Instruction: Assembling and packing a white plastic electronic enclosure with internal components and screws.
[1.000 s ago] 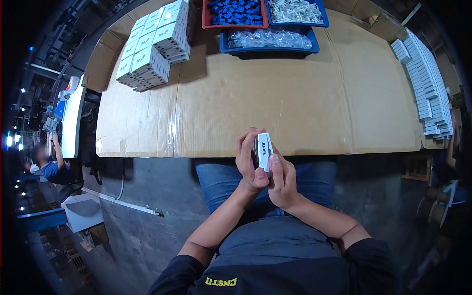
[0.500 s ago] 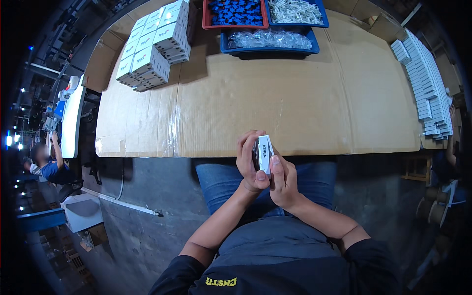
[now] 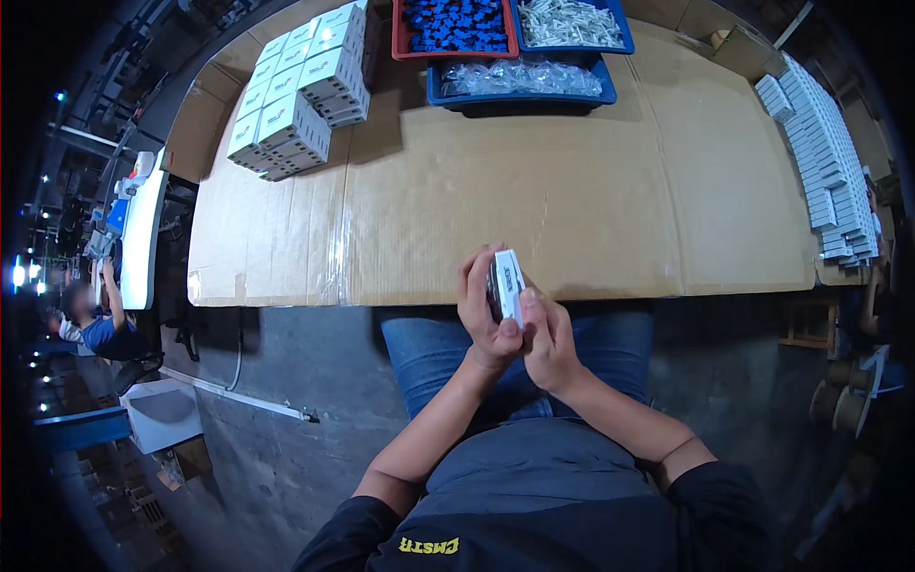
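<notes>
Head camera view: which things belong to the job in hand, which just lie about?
Likely with the job:
thin white rectangular item with dark side, in left hand and right hand
red plastic tray of blue parts
blue plastic tray of clear packets
stacked white boxes at left

Apparently lying about:
white strip on the floor
white boxy container

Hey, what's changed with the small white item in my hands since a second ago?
The small white item has shifted slightly away from you and leftward. Your left hand and right hand both still grip it; nothing was let go. The white box stack and front blue tray stayed put.
</notes>
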